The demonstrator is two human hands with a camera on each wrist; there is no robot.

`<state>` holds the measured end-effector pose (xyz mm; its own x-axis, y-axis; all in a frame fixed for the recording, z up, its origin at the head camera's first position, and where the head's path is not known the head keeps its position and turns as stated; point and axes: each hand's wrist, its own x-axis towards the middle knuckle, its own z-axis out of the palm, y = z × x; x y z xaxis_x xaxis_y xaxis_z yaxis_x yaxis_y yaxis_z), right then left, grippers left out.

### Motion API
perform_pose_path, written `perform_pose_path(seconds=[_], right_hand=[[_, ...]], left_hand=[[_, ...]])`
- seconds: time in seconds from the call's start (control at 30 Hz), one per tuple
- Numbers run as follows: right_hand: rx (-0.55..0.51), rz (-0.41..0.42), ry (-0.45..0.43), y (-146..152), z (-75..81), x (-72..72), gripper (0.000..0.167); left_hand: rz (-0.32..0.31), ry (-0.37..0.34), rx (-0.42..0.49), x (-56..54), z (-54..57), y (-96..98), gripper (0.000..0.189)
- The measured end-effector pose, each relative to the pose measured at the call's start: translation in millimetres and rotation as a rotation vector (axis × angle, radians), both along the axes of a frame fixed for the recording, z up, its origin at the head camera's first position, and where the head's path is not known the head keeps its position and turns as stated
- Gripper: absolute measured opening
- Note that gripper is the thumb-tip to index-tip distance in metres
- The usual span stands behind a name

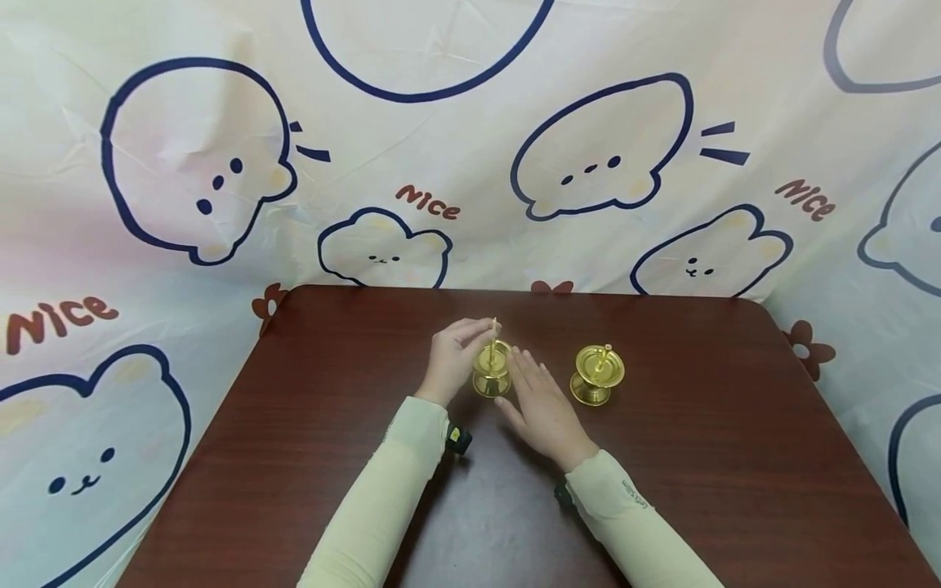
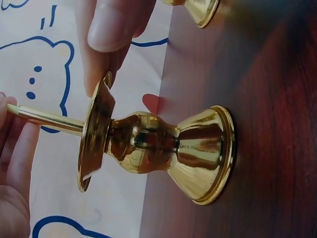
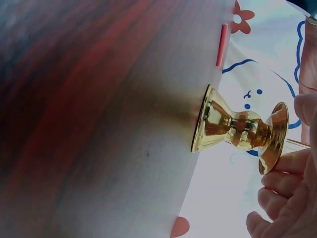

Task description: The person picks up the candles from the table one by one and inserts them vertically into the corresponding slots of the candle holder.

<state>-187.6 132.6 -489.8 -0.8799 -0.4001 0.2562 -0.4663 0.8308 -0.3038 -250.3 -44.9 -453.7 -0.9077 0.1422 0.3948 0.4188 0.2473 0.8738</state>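
A gold-coloured candlestick (image 1: 491,385) with a flared foot and a wide dish stands upright on the dark wood table. From its dish rises a thin gold stick (image 2: 52,121) with a pale tip. Fingertips of my left hand (image 1: 457,356) pinch the top of that stick. My right hand (image 1: 542,408) is at the candlestick's right side, its fingers extended along the dish rim. In the right wrist view those fingers (image 3: 282,186) appear at the candlestick's dish (image 3: 275,139). A second, similar candlestick (image 1: 597,376) stands to the right, apart from both hands, with a stick upright in it.
The table (image 1: 331,457) extends around both candlesticks, its far edge meeting a patterned cloth backdrop (image 1: 470,147) printed with blue bear outlines. A thin red strip (image 3: 222,45) shows at the table's edge in the right wrist view; its kind is unclear.
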Motion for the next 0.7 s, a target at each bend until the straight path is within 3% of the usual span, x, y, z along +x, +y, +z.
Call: perform_pose_path(seconds=[0.2,0.7], right_hand=[[-0.015,0.018,0.031,1.1,-1.0,0.2,0.071],[-0.026,0.02,0.023,0.5,-1.6,-0.1,0.072]], left_hand=[[0.016,0.028,-0.008,0.0,-1.8,1.9,0.023],[0.032,0.021,0.003,2.9,-4.3,3.1,0.024]])
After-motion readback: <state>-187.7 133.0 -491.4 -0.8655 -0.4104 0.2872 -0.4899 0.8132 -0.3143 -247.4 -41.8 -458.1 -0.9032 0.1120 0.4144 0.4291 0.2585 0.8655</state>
